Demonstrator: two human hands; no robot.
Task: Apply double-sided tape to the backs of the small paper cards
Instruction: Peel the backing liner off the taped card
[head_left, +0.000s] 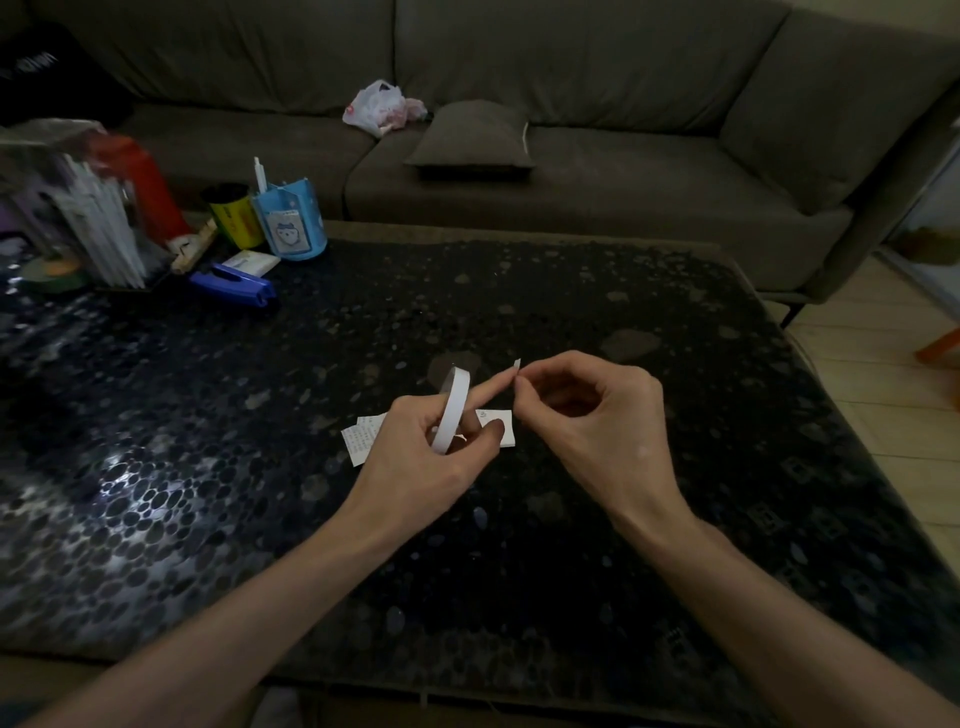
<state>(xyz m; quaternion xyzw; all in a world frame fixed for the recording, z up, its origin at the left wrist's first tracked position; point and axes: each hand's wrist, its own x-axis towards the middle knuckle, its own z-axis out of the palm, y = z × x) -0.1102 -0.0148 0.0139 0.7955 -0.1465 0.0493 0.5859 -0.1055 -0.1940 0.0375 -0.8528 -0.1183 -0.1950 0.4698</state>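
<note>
My left hand (426, 457) grips a white roll of double-sided tape (453, 410) above the table, its index finger stretched out to the right. At that fingertip, my right hand (597, 415) pinches a small white piece of tape (516, 365). Two small paper cards lie on the dark table under my hands: one with faint print at the left (359, 441), one at the right (501, 423), both partly hidden by my left hand.
The dark pebble-patterned table (519, 312) carries clutter at its far left: a blue stapler (234, 285), a blue pen cup (291, 221), a yellow-black can (235, 215) and a clear bag of sticks (78, 208). A grey sofa (571, 171) with a cushion stands behind.
</note>
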